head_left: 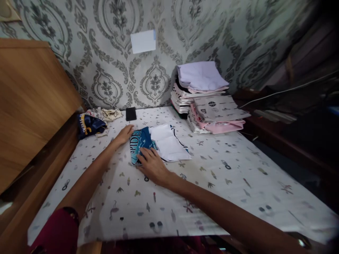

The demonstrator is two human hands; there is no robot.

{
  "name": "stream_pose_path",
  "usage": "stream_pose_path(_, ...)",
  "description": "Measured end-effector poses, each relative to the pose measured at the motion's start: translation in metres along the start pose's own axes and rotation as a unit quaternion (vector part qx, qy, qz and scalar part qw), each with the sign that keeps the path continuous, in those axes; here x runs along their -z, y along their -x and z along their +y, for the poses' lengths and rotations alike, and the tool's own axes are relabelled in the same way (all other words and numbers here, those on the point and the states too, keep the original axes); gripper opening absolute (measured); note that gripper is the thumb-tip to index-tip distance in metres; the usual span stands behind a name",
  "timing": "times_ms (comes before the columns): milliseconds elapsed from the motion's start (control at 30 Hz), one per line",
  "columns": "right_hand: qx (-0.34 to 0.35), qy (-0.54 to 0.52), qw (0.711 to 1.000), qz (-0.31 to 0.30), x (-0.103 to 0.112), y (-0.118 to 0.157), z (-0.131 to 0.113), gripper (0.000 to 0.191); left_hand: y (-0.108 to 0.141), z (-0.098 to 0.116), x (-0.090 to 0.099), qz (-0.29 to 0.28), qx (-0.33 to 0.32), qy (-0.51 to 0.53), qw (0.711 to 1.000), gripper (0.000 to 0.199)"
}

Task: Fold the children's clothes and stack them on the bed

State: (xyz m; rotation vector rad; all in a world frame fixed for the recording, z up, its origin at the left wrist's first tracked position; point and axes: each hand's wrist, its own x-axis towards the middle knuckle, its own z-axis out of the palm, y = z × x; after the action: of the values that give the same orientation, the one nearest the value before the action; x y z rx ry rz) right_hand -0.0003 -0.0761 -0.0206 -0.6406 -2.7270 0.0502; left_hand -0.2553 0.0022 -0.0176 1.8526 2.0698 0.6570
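Note:
A partly folded shirt (169,143) lies in front of me, its white side up on the right. Its blue and teal printed part (143,138), with big dark lettering, is turned over on the left. My left hand (125,134) is at the shirt's upper left corner, fingers stretched out and touching the edge. On the lower part of the print rests my right hand (153,165), spread flat with its fingers apart. The undersides of both hands are hidden.
Stacks of folded clothes stand at the back right, a lilac garment (202,76) topping one and a grey printed garment (219,108) the other. A black phone-like slab (130,114) and a crumpled navy garment (90,125) lie back left. A wooden panel (34,106) borders the left.

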Motion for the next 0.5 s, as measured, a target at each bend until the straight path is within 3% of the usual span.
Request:
stream_pose_path(200, 0.009, 0.026, 0.996, -0.087, 0.016, -0.024, -0.029, 0.022, -0.004, -0.007, 0.011, 0.046, 0.117, -0.002, 0.992, 0.024)
stream_pose_path(333, -0.011, 0.025, 0.993, -0.116, 0.025, -0.03, -0.033, 0.027, -0.007, 0.006, 0.007, 0.052, 0.178, 0.028, 0.982, 0.018)
stream_pose_path(433, -0.065, -0.038, 0.991, -0.115, 0.032, -0.03, -0.027, 0.026, -0.006, 0.019, 0.012, 0.049, 0.203, 0.087, 0.974, 0.016)
stream_pose_path(500, -0.127, -0.114, 0.983, -0.074, 0.036, -0.029, -0.02, 0.022, -0.005, 0.029, 0.02, 0.048, 0.211, 0.141, 0.966, 0.014)
